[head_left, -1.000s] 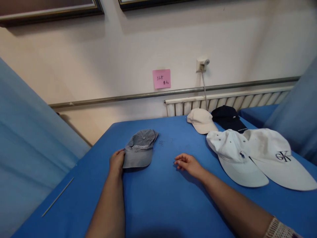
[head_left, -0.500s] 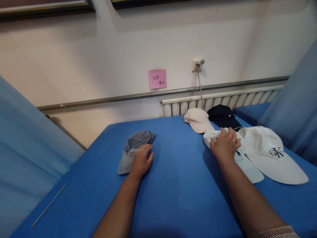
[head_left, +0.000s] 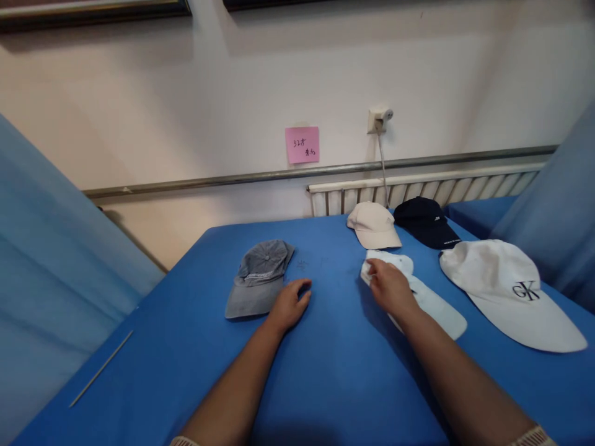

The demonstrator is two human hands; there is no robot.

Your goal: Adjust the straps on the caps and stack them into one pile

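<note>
On the near left of the blue-covered table (head_left: 325, 378) lies a thin stick (head_left: 101, 370). The left hand (head_left: 289, 305) is open, fingers loosely curled, just beside the right edge of a grey cap (head_left: 258, 279); whether they touch, I cannot tell. Half a second ago this hand lay over that cap's brim.

The right hand (head_left: 391, 286) grips a pale cap (head_left: 439, 313) by the crown, the brim pointing toward the near right. Earlier the pale cap lay against the white cap (head_left: 497, 272) with black letters; now it sits further left, with bare table between them. The white cap rests at the right.

Farther back, a beige cap (head_left: 374, 224) and a black cap (head_left: 423, 220) sit side by side, before a radiator (head_left: 353, 199). A pink note (head_left: 302, 145) is on the wall (head_left: 242, 111).
</note>
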